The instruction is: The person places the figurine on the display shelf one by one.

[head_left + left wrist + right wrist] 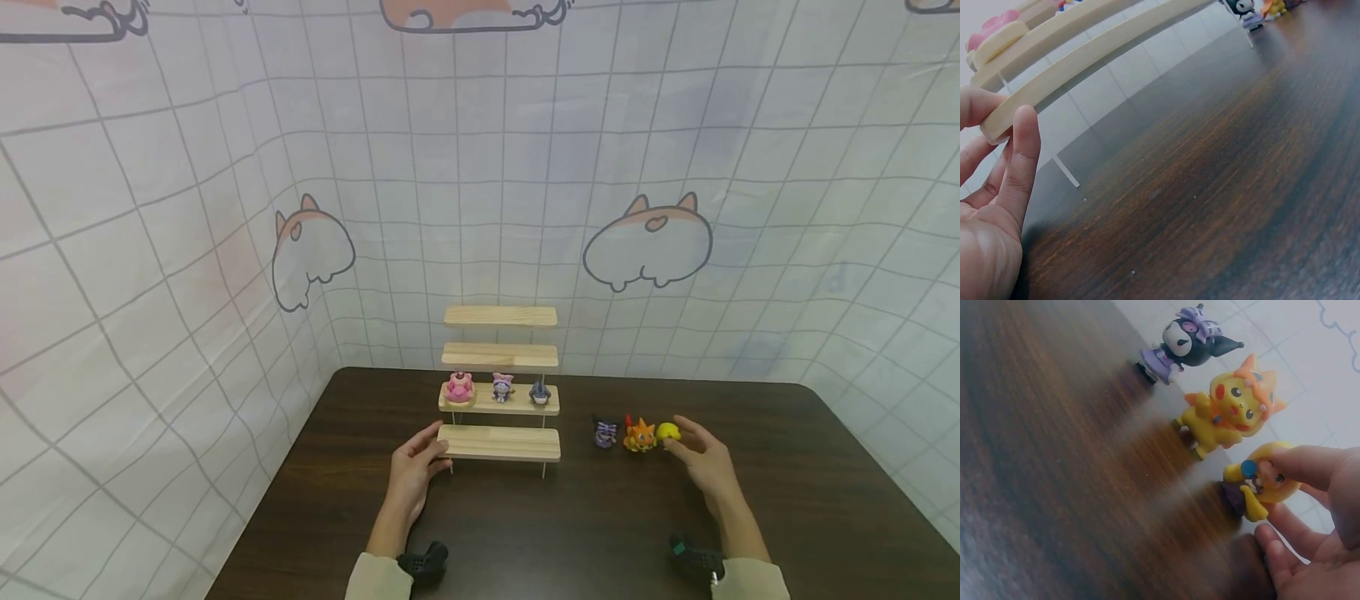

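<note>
A tiered wooden display shelf (499,443) stands on the dark table. My left hand (412,473) pinches the left end of its lowest board between thumb and fingers. In the right wrist view, my right hand (1319,519) has thumb and fingers around the head of a yellow-haired figurine (1250,487), which is upright at the tabletop. Beside it stand a yellow figurine with an orange hood (1225,415) and a black-and-purple figurine (1179,344). On the second board from the bottom sit a pink figurine (460,388), a small purple-and-white figurine (502,387) and a dark blue-grey figurine (540,393).
The two upper boards (500,316) of the shelf carry nothing. A white gridded cloth (495,208) with dog drawings hangs behind and beside the table (600,525). Black devices are strapped at the left wrist (425,562) and the right wrist (693,557).
</note>
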{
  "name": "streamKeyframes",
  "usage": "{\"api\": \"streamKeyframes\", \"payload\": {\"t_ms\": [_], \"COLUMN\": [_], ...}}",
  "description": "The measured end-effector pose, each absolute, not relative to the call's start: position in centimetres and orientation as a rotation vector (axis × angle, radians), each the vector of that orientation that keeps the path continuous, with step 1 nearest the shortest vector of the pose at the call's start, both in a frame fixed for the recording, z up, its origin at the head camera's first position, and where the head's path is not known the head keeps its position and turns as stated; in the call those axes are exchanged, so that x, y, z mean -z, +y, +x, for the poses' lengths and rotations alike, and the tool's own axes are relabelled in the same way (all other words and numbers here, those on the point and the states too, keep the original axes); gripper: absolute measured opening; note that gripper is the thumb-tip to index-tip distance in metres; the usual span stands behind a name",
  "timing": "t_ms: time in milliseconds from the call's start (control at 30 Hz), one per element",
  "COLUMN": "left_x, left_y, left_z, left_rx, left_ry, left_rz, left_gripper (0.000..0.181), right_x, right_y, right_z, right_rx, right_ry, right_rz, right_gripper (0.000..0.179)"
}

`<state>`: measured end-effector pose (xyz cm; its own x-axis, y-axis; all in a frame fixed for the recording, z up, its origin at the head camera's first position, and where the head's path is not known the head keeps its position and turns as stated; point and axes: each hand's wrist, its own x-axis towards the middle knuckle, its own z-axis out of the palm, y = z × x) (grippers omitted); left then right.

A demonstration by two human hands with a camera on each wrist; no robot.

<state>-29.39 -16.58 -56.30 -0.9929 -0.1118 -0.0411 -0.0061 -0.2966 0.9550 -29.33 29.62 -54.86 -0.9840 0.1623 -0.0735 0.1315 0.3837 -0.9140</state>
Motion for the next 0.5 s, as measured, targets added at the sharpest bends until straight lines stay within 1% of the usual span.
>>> {"api": "streamKeyframes", "payload": {"t_ms": [300, 500], "left_x": [56.45, 56.48], "left_y": [-16.55, -16.57], "left_z": [-29.46, -29.48], "left_rx": [2.467, 2.460], "left_ry": [-1.822, -1.823], "left_rz": [0.169, 0.157], "left_gripper": [0.046, 0.048], "right_x": [54.97, 54.86], "right_y": [29.56, 29.41], "right_z": [-29.31, -29.18], "right_rx": [-1.622, -1.605], "right_ry": [-2.624, -2.605], "right_rz": [-0.245, -0.240], "right_gripper": [0.062, 0.057]}}
